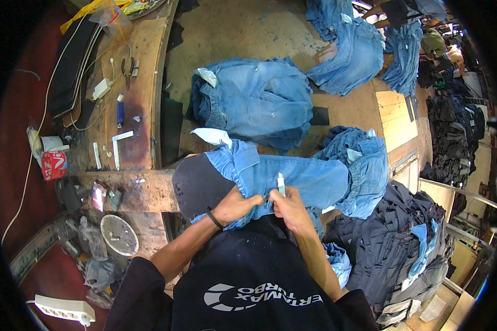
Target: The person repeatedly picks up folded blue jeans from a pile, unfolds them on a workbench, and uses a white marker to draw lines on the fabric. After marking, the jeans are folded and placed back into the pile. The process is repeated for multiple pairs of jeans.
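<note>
Mid-tagging: left hand (233, 207) clamping light-blue denim garment (281, 179) hem, right hand (290, 208) pinching small white tag (281, 184). Next likely: seat tag squarely.

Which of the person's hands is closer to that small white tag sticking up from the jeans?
Right. The right hand sits directly under the white tag, its fingers pinching the light blue jeans at its base. The left hand grips the denim further left, apart from the tag.

I see a big brown wooden table (248, 33) with piles of blue jeans on it: one pile (254, 102) in the middle and more jeans (348, 52) at the far end. On the wooden side bench (141, 71) lie small pliers (128, 67), a white charger (101, 88) and a blue lighter (120, 113).
</note>
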A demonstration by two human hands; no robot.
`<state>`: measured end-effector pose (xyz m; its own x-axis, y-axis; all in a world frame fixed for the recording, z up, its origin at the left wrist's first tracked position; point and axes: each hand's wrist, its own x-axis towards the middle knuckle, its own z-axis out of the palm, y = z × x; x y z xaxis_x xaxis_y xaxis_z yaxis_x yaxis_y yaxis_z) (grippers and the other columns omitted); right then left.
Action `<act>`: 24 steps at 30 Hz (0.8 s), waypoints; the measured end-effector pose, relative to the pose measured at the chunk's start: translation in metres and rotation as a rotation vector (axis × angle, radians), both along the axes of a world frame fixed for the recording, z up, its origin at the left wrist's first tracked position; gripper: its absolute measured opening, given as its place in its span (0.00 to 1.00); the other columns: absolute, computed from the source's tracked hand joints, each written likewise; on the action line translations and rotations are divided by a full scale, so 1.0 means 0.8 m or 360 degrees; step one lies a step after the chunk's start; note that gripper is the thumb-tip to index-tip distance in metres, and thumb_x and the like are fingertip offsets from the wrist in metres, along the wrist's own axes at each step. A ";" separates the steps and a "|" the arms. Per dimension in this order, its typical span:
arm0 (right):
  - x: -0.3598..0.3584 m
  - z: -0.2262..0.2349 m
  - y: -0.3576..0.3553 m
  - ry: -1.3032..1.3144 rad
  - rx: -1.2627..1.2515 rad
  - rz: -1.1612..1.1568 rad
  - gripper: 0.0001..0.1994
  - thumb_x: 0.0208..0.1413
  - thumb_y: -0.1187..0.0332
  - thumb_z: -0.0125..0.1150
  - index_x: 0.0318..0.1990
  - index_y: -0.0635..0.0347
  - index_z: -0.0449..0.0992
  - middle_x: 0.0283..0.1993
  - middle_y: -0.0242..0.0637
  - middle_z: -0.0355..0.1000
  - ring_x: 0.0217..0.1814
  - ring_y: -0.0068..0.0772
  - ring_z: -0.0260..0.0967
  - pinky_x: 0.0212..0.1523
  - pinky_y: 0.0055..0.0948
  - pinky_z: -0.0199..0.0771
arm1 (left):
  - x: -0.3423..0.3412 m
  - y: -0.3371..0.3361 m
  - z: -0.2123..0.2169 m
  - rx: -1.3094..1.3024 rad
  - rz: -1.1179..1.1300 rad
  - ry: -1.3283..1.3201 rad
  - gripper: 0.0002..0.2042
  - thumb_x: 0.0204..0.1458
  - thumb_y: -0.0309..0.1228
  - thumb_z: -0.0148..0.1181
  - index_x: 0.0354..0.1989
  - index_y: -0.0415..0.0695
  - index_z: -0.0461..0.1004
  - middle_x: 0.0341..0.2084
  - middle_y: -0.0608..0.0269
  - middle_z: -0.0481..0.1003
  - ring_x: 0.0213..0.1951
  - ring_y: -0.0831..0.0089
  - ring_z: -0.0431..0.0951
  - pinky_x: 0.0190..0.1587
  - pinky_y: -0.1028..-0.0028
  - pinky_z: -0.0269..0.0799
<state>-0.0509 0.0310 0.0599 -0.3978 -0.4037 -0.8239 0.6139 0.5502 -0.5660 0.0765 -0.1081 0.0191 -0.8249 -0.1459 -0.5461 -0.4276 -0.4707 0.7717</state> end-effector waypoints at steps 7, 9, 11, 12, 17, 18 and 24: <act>-0.005 0.007 0.006 -0.0114 -0.0037 -0.0129 0.08 0.57 0.67 0.63 0.29 0.58 0.71 0.20 0.22 0.59 0.18 0.14 0.50 0.18 0.21 0.48 | 0.004 -0.004 0.003 0.0197 0.0004 -0.0050 0.24 0.55 0.29 0.66 0.60 0.34 0.71 0.49 0.58 0.79 0.51 0.69 0.76 0.59 0.66 0.71; -0.005 0.006 0.003 -0.0105 0.0015 -0.0072 0.09 0.58 0.67 0.64 0.29 0.57 0.71 0.20 0.22 0.59 0.18 0.13 0.50 0.18 0.21 0.47 | 0.003 -0.005 0.001 0.0098 -0.0063 0.0033 0.24 0.56 0.29 0.65 0.60 0.34 0.71 0.50 0.58 0.79 0.52 0.69 0.76 0.60 0.67 0.70; -0.003 0.005 0.001 -0.0043 -0.0046 -0.0057 0.10 0.59 0.67 0.65 0.30 0.56 0.69 0.20 0.21 0.58 0.18 0.13 0.49 0.18 0.21 0.47 | 0.002 -0.006 -0.002 0.0104 -0.0099 0.0037 0.23 0.57 0.29 0.65 0.60 0.34 0.71 0.51 0.58 0.79 0.53 0.69 0.76 0.60 0.66 0.70; -0.002 0.004 0.001 -0.0036 -0.0145 -0.0024 0.11 0.59 0.67 0.65 0.30 0.55 0.68 0.21 0.20 0.58 0.18 0.13 0.49 0.18 0.22 0.46 | 0.003 -0.007 -0.002 0.0067 -0.0125 0.0031 0.23 0.57 0.28 0.65 0.61 0.35 0.71 0.51 0.58 0.79 0.53 0.69 0.76 0.60 0.66 0.70; -0.002 0.006 0.011 -0.0230 -0.0237 -0.0242 0.13 0.62 0.67 0.66 0.31 0.52 0.65 0.20 0.19 0.56 0.18 0.11 0.47 0.18 0.22 0.43 | 0.010 -0.010 -0.003 0.0289 -0.0099 -0.0021 0.22 0.59 0.29 0.65 0.61 0.35 0.72 0.51 0.60 0.78 0.54 0.70 0.75 0.61 0.66 0.70; -0.004 0.007 0.012 -0.0236 -0.0229 -0.0221 0.13 0.62 0.67 0.66 0.31 0.52 0.65 0.20 0.18 0.55 0.18 0.11 0.47 0.18 0.22 0.43 | 0.009 -0.011 -0.003 0.0311 -0.0112 -0.0043 0.22 0.59 0.29 0.65 0.61 0.35 0.72 0.52 0.60 0.78 0.55 0.70 0.75 0.61 0.66 0.70; -0.009 0.009 0.011 -0.0202 -0.0149 -0.0124 0.13 0.63 0.67 0.66 0.31 0.52 0.66 0.20 0.19 0.55 0.18 0.11 0.47 0.17 0.21 0.42 | 0.001 -0.011 -0.005 0.0213 -0.0203 0.0118 0.23 0.60 0.31 0.65 0.62 0.36 0.72 0.54 0.60 0.78 0.55 0.71 0.75 0.60 0.67 0.70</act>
<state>-0.0582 0.0398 0.0668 -0.3261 -0.4529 -0.8298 0.7224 0.4468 -0.5277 0.0775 -0.1168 0.0155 -0.8708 0.0321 -0.4907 -0.4346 -0.5172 0.7373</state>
